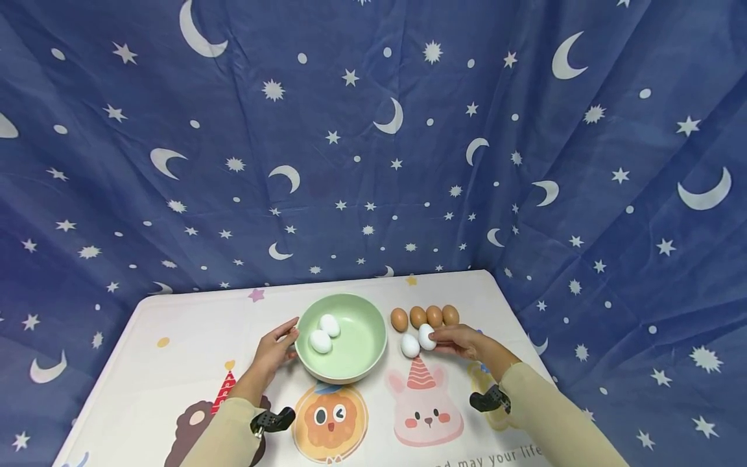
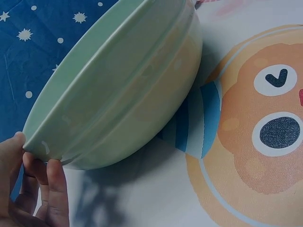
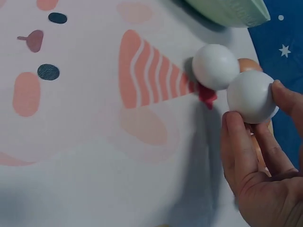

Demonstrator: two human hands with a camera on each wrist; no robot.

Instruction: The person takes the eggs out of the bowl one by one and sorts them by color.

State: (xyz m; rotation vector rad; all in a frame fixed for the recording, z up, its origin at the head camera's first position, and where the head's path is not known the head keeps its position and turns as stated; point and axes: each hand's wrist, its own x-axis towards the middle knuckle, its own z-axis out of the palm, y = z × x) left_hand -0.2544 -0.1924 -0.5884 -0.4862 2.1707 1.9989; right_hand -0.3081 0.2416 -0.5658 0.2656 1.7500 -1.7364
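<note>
**White egg [image 1: 427,336] pinched at right of centre, one of eight in view**

Four white eggs and four brown eggs [image 1: 434,316] share the scene with one green bowl [image 1: 364,350]. The gripped egg, smooth, matte and plain, is in the lower half of the head view, right of centre; the right hand [image 1: 458,342] holds it between thumb and fingertips. A second white egg [image 1: 410,346] sits just to its left, while the four brown ones line up above the pair. Two more white eggs [image 1: 325,333] lie in the left part of the bowl, at lower centre, where the left hand [image 1: 274,350] pinches the rim, thumb at the edge and fingers against the outer wall.

Whether the held egg touches the cloth [image 1: 222,318] or its neighbour is hard to make out. In the right wrist view the brown eggs are mostly hidden (only slivers show), and the bowl runs off the top of both wrist views. A sleeved left arm covers part of a printed bear [image 1: 189,425]; lettering [image 1: 490,457] is cut off at the bottom edge. Behind hangs a blue backdrop [image 1: 327,246] with moons and stars.
</note>
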